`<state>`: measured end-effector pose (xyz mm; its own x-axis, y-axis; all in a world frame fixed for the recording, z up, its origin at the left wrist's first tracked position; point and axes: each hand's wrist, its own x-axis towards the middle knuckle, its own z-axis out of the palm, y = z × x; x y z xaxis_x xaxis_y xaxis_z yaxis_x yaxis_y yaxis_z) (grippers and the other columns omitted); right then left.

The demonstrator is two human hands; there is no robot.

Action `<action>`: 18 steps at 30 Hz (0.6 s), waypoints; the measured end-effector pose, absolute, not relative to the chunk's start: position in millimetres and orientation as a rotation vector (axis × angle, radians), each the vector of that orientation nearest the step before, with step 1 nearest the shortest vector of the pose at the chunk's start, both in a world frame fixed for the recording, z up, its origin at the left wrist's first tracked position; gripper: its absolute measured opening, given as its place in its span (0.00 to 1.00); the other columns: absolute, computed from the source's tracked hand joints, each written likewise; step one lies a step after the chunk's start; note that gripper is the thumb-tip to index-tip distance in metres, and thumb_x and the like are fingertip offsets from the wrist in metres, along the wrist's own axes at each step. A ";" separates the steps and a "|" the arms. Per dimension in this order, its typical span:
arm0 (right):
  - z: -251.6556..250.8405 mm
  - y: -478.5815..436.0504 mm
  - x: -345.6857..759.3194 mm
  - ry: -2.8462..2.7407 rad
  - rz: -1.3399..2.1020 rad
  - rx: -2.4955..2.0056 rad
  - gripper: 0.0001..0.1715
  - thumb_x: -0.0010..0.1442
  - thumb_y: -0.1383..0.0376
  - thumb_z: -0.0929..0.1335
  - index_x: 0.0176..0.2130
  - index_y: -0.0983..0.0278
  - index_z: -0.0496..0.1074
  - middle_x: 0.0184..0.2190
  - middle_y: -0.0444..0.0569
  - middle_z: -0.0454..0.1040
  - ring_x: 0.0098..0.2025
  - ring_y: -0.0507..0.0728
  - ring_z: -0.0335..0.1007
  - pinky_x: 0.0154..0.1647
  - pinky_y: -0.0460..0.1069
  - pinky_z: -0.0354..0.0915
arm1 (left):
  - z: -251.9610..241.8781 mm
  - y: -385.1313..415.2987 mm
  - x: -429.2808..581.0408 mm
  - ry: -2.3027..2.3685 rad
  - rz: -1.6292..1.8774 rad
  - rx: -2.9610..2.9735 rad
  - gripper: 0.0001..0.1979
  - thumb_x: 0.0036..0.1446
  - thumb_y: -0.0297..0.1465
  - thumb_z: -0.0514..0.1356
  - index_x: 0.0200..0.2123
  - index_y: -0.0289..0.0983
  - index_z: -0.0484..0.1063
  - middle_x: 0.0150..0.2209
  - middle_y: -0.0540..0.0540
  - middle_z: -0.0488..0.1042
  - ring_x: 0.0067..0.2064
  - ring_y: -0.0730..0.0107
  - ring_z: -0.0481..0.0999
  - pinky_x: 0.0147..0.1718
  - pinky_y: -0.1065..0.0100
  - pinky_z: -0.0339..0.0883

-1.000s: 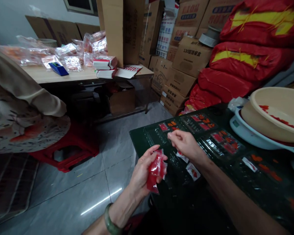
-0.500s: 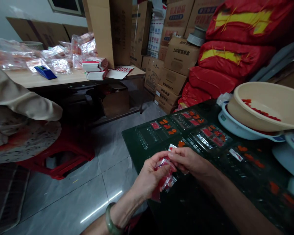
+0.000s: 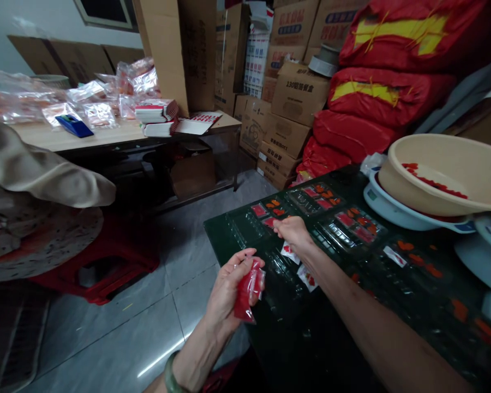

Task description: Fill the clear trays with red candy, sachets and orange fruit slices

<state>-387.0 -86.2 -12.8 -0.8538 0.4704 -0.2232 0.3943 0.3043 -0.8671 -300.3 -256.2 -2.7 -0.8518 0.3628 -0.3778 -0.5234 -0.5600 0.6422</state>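
My left hand [image 3: 228, 288] is closed around a bunch of small red plastic packets [image 3: 247, 288], held just off the near left corner of a dark green table [image 3: 225, 234]. My right hand [image 3: 293, 233] reaches forward with its fingers pinched at a red packet [image 3: 269, 222] in a clear compartment tray [image 3: 262, 218]. More clear trays [image 3: 354, 224] with red packets and orange pieces lie in rows across the table. Small white-and-red packets [image 3: 306, 275] lie beside my right forearm.
A beige basin [image 3: 442, 174] holding red pieces rests on a white scale at the right. Red sacks [image 3: 376, 93] and cardboard boxes [image 3: 298, 93] are stacked behind. Another person's sleeve [image 3: 45, 174] and a red stool [image 3: 102, 262] are at the left, before a wooden table [image 3: 106, 134] with bagged goods.
My right hand left the bunch in my left hand and reached forward to the tray with a red packet. My left hand drew slightly left and down with the bunch.
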 end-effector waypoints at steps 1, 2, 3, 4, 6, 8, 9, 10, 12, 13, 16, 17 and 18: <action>-11.1 -86.5 -384.8 -2.501 1.580 -0.786 0.15 0.49 0.65 0.66 0.15 0.65 0.61 0.12 0.41 0.59 0.15 0.47 0.51 0.14 0.43 0.46 | -1.6 -256.5 -301.0 1.059 2.409 -0.288 0.15 0.51 0.30 0.59 0.42 0.34 0.63 0.32 0.47 0.70 0.21 0.76 0.68 0.11 0.77 0.58; -7.3 -87.5 -378.1 -2.520 1.552 -0.724 0.16 0.49 0.63 0.67 0.15 0.65 0.61 0.12 0.40 0.58 0.15 0.47 0.52 0.15 0.42 0.47 | -0.7 -256.3 -301.9 1.045 2.430 -0.302 0.14 0.51 0.30 0.59 0.42 0.34 0.63 0.32 0.47 0.70 0.21 0.76 0.68 0.12 0.77 0.58; -1.6 -89.5 -366.9 -2.533 1.530 -0.630 0.17 0.50 0.61 0.66 0.16 0.65 0.61 0.12 0.40 0.57 0.16 0.47 0.52 0.16 0.42 0.47 | 0.2 -255.7 -302.9 1.032 2.446 -0.321 0.14 0.51 0.29 0.59 0.42 0.34 0.63 0.32 0.47 0.70 0.21 0.76 0.69 0.12 0.77 0.58; 5.2 -92.9 -351.3 -2.542 1.510 -0.508 0.17 0.52 0.60 0.66 0.18 0.65 0.62 0.13 0.40 0.57 0.17 0.47 0.52 0.16 0.42 0.49 | 0.9 -254.3 -303.9 1.017 2.459 -0.346 0.13 0.51 0.29 0.58 0.42 0.34 0.63 0.32 0.47 0.70 0.22 0.75 0.69 0.12 0.77 0.58; 18.8 -103.0 -310.6 -2.548 1.459 -0.183 0.15 0.56 0.58 0.63 0.24 0.65 0.64 0.16 0.40 0.60 0.18 0.48 0.55 0.18 0.42 0.52 | 2.1 -248.4 -305.0 0.973 2.480 -0.412 0.12 0.52 0.27 0.57 0.41 0.34 0.63 0.31 0.47 0.70 0.22 0.75 0.70 0.12 0.77 0.59; 27.0 -115.1 -265.8 -2.573 1.340 0.086 0.11 0.56 0.58 0.64 0.32 0.65 0.66 0.21 0.42 0.64 0.20 0.49 0.59 0.20 0.42 0.57 | 3.1 -237.8 -303.1 0.905 2.502 -0.449 0.11 0.52 0.25 0.57 0.41 0.34 0.63 0.31 0.47 0.71 0.22 0.75 0.70 0.14 0.77 0.60; 27.8 -120.5 -245.5 -2.573 1.212 0.176 0.11 0.55 0.59 0.66 0.35 0.65 0.66 0.24 0.43 0.65 0.21 0.49 0.60 0.21 0.43 0.58 | 3.7 -230.9 -300.3 0.867 2.506 -0.444 0.11 0.52 0.25 0.56 0.41 0.34 0.63 0.30 0.47 0.71 0.23 0.75 0.71 0.15 0.77 0.62; 26.6 -124.9 -227.9 -2.573 1.071 0.238 0.11 0.56 0.60 0.66 0.36 0.65 0.66 0.26 0.45 0.66 0.24 0.51 0.62 0.24 0.44 0.60 | 4.2 -223.2 -296.2 0.834 2.500 -0.430 0.11 0.52 0.25 0.56 0.41 0.34 0.64 0.29 0.47 0.71 0.23 0.75 0.71 0.16 0.76 0.63; 20.3 -129.0 -202.3 -2.549 0.836 0.271 0.07 0.59 0.64 0.63 0.36 0.66 0.68 0.28 0.49 0.67 0.28 0.53 0.65 0.29 0.46 0.62 | 5.4 -207.1 -284.4 0.790 2.464 -0.409 0.09 0.53 0.25 0.56 0.40 0.33 0.64 0.28 0.48 0.70 0.22 0.75 0.71 0.19 0.75 0.65; 16.9 -128.6 -193.4 -2.532 0.771 0.255 0.08 0.61 0.67 0.61 0.35 0.66 0.69 0.28 0.50 0.67 0.30 0.54 0.66 0.31 0.46 0.63 | 6.1 -199.5 -277.5 0.783 2.435 -0.407 0.08 0.53 0.25 0.56 0.39 0.33 0.65 0.28 0.48 0.70 0.22 0.76 0.70 0.20 0.75 0.66; 12.4 -119.0 -172.1 -2.467 0.758 0.161 0.15 0.62 0.72 0.58 0.33 0.66 0.71 0.26 0.50 0.67 0.30 0.53 0.66 0.33 0.46 0.63 | 8.3 -182.1 -259.2 0.797 2.337 -0.394 0.08 0.53 0.24 0.55 0.39 0.32 0.65 0.28 0.47 0.71 0.22 0.76 0.70 0.19 0.76 0.65; 13.0 -113.8 -164.5 -2.445 0.781 0.114 0.15 0.62 0.72 0.58 0.32 0.66 0.71 0.25 0.49 0.67 0.30 0.53 0.66 0.32 0.45 0.63 | 9.0 -178.4 -255.6 0.808 2.305 -0.387 0.08 0.54 0.24 0.54 0.40 0.32 0.65 0.29 0.46 0.71 0.22 0.76 0.71 0.18 0.77 0.65; 14.1 -107.7 -156.0 -2.426 0.806 0.058 0.15 0.61 0.72 0.59 0.31 0.66 0.72 0.26 0.49 0.66 0.30 0.52 0.65 0.32 0.45 0.63 | 9.6 -175.8 -253.5 0.822 2.281 -0.383 0.09 0.54 0.23 0.54 0.40 0.32 0.65 0.29 0.46 0.71 0.23 0.75 0.71 0.17 0.77 0.64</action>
